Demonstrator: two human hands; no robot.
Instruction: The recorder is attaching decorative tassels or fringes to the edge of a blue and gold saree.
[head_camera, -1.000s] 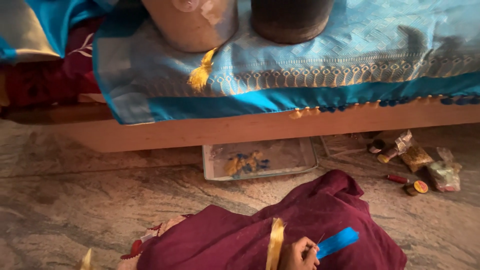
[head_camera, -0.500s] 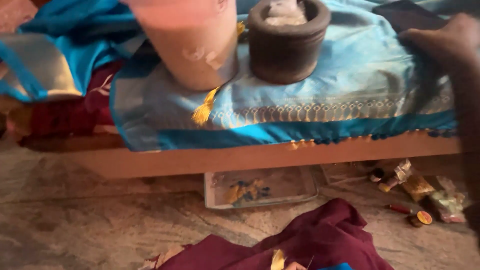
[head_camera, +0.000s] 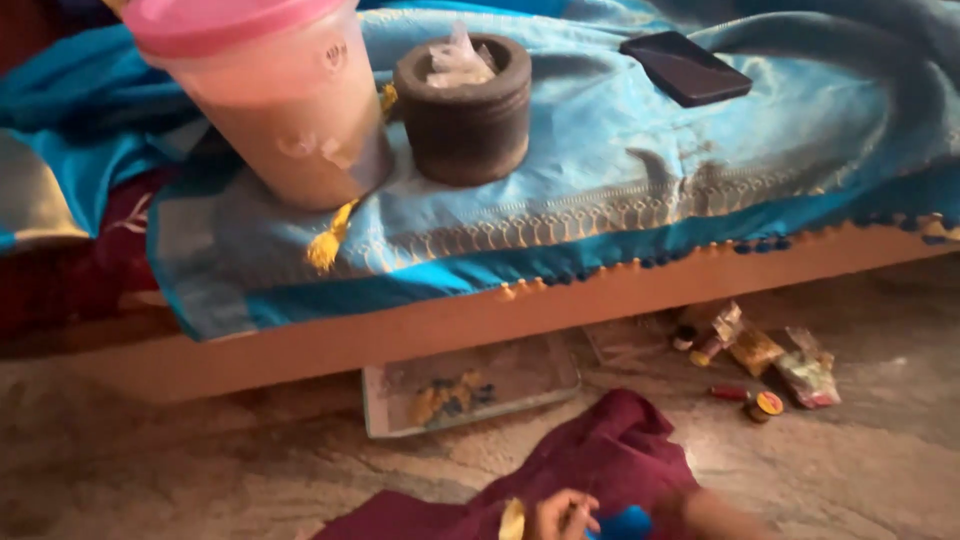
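Now the dark phone (head_camera: 685, 67) lies uncovered on the blue cloth (head_camera: 620, 180).

A bare strip of mottled stone floor (head_camera: 180, 470) lay open left of the maroon cloth (head_camera: 600, 470). Ahead, a shallow clear plastic tray (head_camera: 470, 392) blocked the gap under the wooden platform edge (head_camera: 420, 335). To the right, scattered small packets and thread spools (head_camera: 760, 365) cluttered the floor, with open floor beyond them.

warm dim light on a mottled stone floor (head_camera: 180, 470) beneath a low wooden platform (head_camera: 420, 335).
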